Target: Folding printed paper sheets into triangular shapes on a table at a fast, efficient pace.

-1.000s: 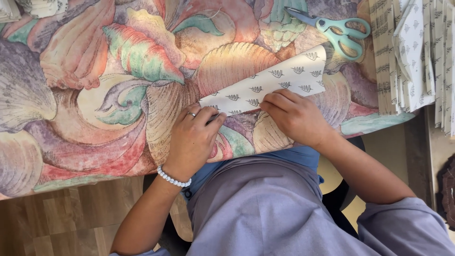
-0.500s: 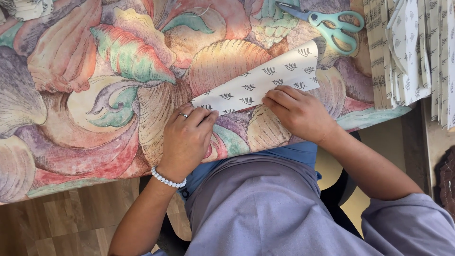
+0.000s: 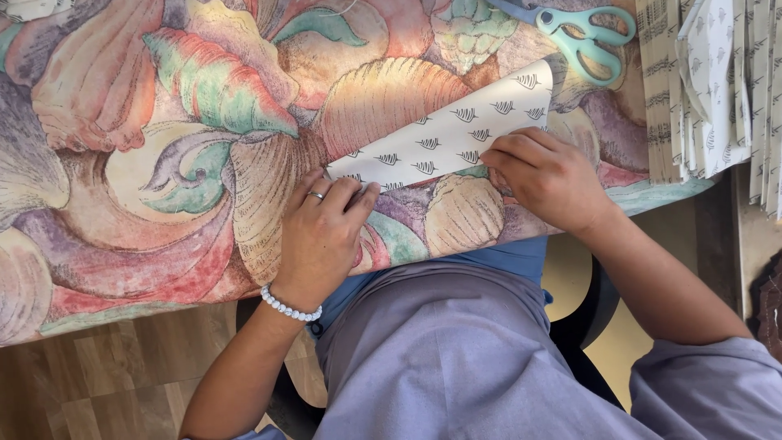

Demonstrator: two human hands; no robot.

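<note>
The folded patterned paper (image 3: 452, 134) lies flat under our fingers: the left hand (image 3: 322, 236) presses its fingertips together on the near left corner, the right hand (image 3: 546, 175) bears curled fingers on the near right edge. Beyond the right fingers we see teal scissors (image 3: 582, 33) on the shell-printed surface (image 3: 163, 163), with stacked patterned sheets (image 3: 709, 81) further right.
</note>
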